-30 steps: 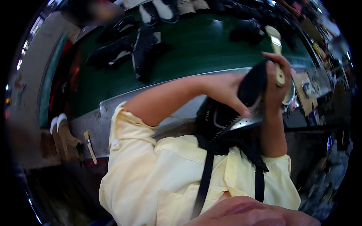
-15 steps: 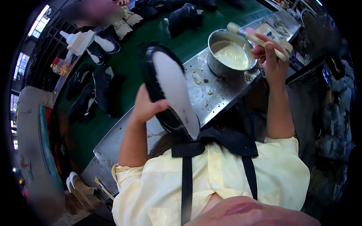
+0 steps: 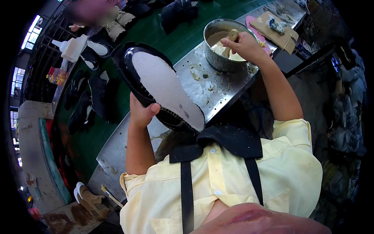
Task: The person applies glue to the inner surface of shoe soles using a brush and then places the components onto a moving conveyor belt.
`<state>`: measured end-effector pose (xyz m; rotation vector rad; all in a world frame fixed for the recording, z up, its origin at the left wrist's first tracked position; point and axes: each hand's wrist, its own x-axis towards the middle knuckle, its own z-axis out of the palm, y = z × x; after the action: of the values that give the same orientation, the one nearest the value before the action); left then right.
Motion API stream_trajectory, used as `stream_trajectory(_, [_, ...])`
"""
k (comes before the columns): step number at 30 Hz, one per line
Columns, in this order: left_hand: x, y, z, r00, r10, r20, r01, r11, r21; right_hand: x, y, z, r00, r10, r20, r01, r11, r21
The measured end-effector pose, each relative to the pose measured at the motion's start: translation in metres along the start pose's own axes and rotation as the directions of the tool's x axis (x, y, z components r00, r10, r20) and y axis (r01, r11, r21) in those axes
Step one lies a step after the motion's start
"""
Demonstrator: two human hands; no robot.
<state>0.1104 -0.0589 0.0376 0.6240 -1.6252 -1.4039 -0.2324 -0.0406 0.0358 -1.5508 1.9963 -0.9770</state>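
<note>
My left hand (image 3: 141, 111) is closed around the side of a black shoe upper (image 3: 157, 87), whose pale bottom faces up toward me. Its wider end points away and to the left, the narrow end near my chest. My right hand (image 3: 248, 47) grips the wooden handle of a brush (image 3: 233, 36). The brush's lower end is down inside a metal pot (image 3: 220, 62) of creamy white liquid (image 3: 221, 39), so its bristles are hidden. The pot stands on a stained metal tabletop (image 3: 198, 85).
More black shoes (image 3: 99, 95) lie on the green surface (image 3: 156, 41) at left and beyond. A white bottle (image 3: 73, 47) stands at far left. Flattened cardboard (image 3: 274, 31) lies right of the pot. Tan shoes (image 3: 91, 199) sit at lower left. Another person (image 3: 89, 11) is at the far side.
My right hand has come left and turned over, lowering the brush from above the rim into the pot. The shoe upper has shifted left and tilted, still in my left hand.
</note>
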Motion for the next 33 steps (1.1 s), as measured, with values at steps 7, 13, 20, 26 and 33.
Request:
stream_trajectory(7, [0.001, -0.02, -0.013, 0.994, 0.021, -0.109, -0.028, 0.997, -0.065, -0.001, -0.008, -0.022, 0.909, -0.209, -0.361, 0.284, 0.945, 0.166])
stream_trajectory(13, [0.006, -0.023, -0.006, 1.0, 0.006, -0.001, -0.006, 0.998, -0.056, -0.002, -0.002, -0.019, 0.902, -0.163, -0.4, 0.206, 0.976, 0.066])
stream_trajectory(20, [0.01, -0.02, -0.003, 0.998, -0.022, 0.057, 0.029, 0.991, -0.133, -0.008, -0.005, -0.01, 0.918, -0.145, -0.37, 0.238, 0.946, 0.219])
stream_trajectory(26, [0.012, -0.027, -0.009, 0.994, -0.036, 0.099, 0.054, 0.982, -0.182, -0.013, -0.005, -0.01, 0.946, -0.179, -0.269, 0.24, 0.947, 0.215])
stream_trajectory(33, [0.011, -0.031, -0.008, 0.999, -0.01, 0.046, 0.018, 0.984, -0.178, -0.01, 0.001, -0.028, 0.908, -0.114, -0.404, 0.238, 0.932, 0.272])
